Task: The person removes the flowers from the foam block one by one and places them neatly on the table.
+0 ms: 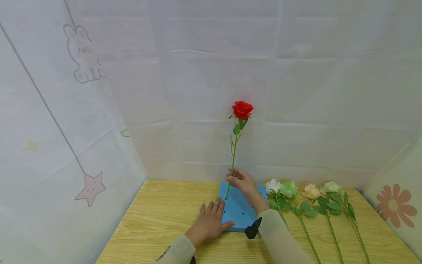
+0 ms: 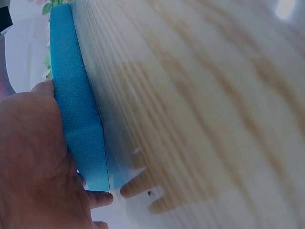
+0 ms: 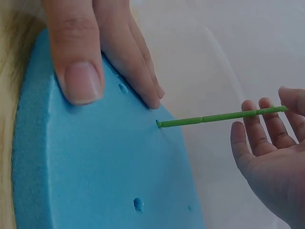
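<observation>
My right hand (image 1: 244,185) pinches the green stem of a red rose (image 1: 243,110), which stands nearly upright with its bloom high above the table. Its stem's lower end (image 3: 176,122) meets a hole in a blue foam block (image 1: 235,211); how deep it sits, I cannot tell. The thumb and index finger grip the stem a short way above the foam. On the block's left side rests my left hand (image 1: 210,222), fingers extended and thumb lying along the near part. In the left wrist view, that hand (image 2: 38,157) lies against the block's edge (image 2: 76,90).
Right of the block lie a white rose (image 1: 273,186), a green rose (image 1: 288,189), a peach rose (image 1: 311,191) and a cream rose (image 1: 331,187), stems pointing toward me. The wooden table (image 1: 148,223) backs onto a pale hanging sheet (image 1: 197,110).
</observation>
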Available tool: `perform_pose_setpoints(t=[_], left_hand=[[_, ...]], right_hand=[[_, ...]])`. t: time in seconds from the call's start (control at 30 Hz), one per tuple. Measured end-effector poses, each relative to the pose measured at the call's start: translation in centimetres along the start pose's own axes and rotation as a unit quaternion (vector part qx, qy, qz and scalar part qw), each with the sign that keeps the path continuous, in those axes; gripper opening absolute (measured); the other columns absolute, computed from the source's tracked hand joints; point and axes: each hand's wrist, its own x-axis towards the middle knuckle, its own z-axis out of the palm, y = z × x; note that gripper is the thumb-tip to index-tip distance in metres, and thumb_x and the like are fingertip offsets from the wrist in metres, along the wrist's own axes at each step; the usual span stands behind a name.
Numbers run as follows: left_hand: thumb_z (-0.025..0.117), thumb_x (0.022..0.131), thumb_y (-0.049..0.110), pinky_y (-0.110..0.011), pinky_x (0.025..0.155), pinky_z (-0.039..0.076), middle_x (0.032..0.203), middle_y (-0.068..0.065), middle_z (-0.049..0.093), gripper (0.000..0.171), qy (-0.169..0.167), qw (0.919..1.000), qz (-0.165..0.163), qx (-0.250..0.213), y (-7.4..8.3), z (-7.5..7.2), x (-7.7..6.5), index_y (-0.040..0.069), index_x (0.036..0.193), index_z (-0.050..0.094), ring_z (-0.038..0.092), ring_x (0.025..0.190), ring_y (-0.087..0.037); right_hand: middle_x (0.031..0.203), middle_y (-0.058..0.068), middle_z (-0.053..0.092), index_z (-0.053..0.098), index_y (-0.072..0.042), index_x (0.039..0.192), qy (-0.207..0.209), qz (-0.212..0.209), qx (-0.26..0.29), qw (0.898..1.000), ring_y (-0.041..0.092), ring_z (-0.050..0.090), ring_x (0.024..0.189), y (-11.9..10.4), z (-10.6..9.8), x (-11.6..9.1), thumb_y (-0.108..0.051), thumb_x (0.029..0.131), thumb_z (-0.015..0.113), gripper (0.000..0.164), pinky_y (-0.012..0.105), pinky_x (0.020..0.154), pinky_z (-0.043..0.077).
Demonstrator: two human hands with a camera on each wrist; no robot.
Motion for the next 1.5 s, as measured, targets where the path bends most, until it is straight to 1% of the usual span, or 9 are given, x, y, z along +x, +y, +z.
perform_pose_setpoints(t=[0.17, 0.4, 0.6, 0.7, 0.8, 0.97, 1.07, 1.33, 1.5], left_hand=[[0.03, 0.095, 0.08, -0.066, 0.118, 0.015, 0.17, -0.008, 0.012, 0.096, 0.002, 1.0, -0.001, 0.0, 0.2, -0.3, -0.2, 0.014, 0.164, 0.02, 0.026, 0.152, -0.035], [0.032, 0.095, 0.079, -0.066, 0.118, 0.015, 0.17, -0.01, 0.013, 0.096, -0.004, 1.0, 0.002, -0.007, 0.6, -0.9, -0.5, 0.012, 0.163, 0.021, 0.027, 0.151, -0.038], [0.032, 0.096, 0.079, -0.066, 0.119, 0.015, 0.171, -0.007, 0.012, 0.095, -0.004, 1.0, -0.003, 0.002, 0.4, -0.3, -0.2, 0.014, 0.164, 0.02, 0.026, 0.152, -0.035], [0.033, 0.096, 0.078, -0.066, 0.119, 0.014, 0.171, -0.007, 0.011, 0.094, -0.009, 0.9999, -0.006, 0.003, 0.4, -0.4, -0.1, 0.014, 0.164, 0.019, 0.025, 0.152, -0.035], [0.034, 0.096, 0.078, -0.065, 0.119, 0.015, 0.171, -0.008, 0.011, 0.095, -0.013, 0.9999, -0.009, 0.001, 0.6, -0.6, -0.2, 0.014, 0.164, 0.019, 0.025, 0.152, -0.036], [0.032, 0.095, 0.079, -0.064, 0.12, 0.015, 0.171, -0.007, 0.011, 0.096, -0.015, 0.9998, -0.014, -0.001, 0.8, -1.0, -0.5, 0.014, 0.164, 0.019, 0.026, 0.152, -0.035], [0.032, 0.094, 0.08, -0.064, 0.12, 0.015, 0.171, -0.007, 0.011, 0.096, -0.016, 0.9997, -0.016, -0.001, 0.9, -1.1, -0.6, 0.015, 0.164, 0.019, 0.026, 0.152, -0.034], [0.032, 0.093, 0.081, -0.064, 0.119, 0.016, 0.17, -0.007, 0.013, 0.098, -0.016, 0.9998, -0.015, 0.003, 0.8, -1.1, -0.5, 0.015, 0.164, 0.02, 0.026, 0.152, -0.034], [0.033, 0.094, 0.081, -0.064, 0.119, 0.016, 0.17, -0.007, 0.013, 0.098, -0.016, 0.9997, -0.017, -0.002, 0.9, -1.2, -0.6, 0.014, 0.164, 0.02, 0.026, 0.152, -0.034]], right_hand=[[0.13, 0.021, 0.064, 0.057, -0.001, 0.141, 0.015, 0.002, 0.008, 1.0, 0.028, 0.068, 0.112, 0.0, 0.5, -0.1, -0.013, 0.102, 0.063, 0.041, 0.052, 0.102, 0.05], [0.126, 0.02, 0.067, 0.063, -0.01, 0.134, 0.024, 0.005, 0.011, 1.0, 0.028, 0.069, 0.111, 0.1, 0.9, -0.2, -0.013, 0.102, 0.063, 0.032, 0.051, 0.1, 0.051], [0.117, 0.013, 0.071, 0.065, -0.01, 0.132, 0.025, 0.001, 0.003, 1.0, 0.029, 0.069, 0.11, -0.1, 1.2, -0.3, -0.012, 0.102, 0.063, 0.03, 0.049, 0.098, 0.053], [0.116, 0.011, 0.071, 0.066, -0.011, 0.131, 0.029, 0.0, -0.001, 1.0, 0.029, 0.069, 0.109, -0.3, 1.3, -0.3, -0.013, 0.102, 0.063, 0.03, 0.048, 0.097, 0.054], [0.117, 0.014, 0.07, 0.066, -0.011, 0.131, 0.033, -0.003, -0.001, 0.999, 0.029, 0.069, 0.11, -0.5, 1.3, -0.3, -0.014, 0.102, 0.063, 0.029, 0.048, 0.098, 0.053], [0.123, 0.023, 0.067, 0.065, -0.008, 0.132, 0.032, -0.016, -0.006, 0.999, 0.031, 0.068, 0.11, -1.1, 1.2, -0.3, -0.015, 0.102, 0.064, 0.031, 0.05, 0.099, 0.052], [0.124, 0.023, 0.066, 0.065, -0.009, 0.131, 0.031, -0.015, -0.01, 0.999, 0.031, 0.068, 0.11, -1.5, 1.1, -0.4, -0.015, 0.102, 0.063, 0.03, 0.051, 0.1, 0.051], [0.125, 0.021, 0.067, 0.066, -0.014, 0.132, 0.022, -0.02, -0.019, 0.999, 0.026, 0.068, 0.11, -2.6, 0.8, -0.9, -0.016, 0.103, 0.062, 0.03, 0.048, 0.1, 0.052], [0.118, 0.012, 0.07, 0.066, -0.017, 0.132, 0.024, -0.024, -0.02, 0.999, 0.023, 0.069, 0.108, -3.5, 0.9, -1.3, -0.015, 0.103, 0.063, 0.03, 0.044, 0.097, 0.054]])
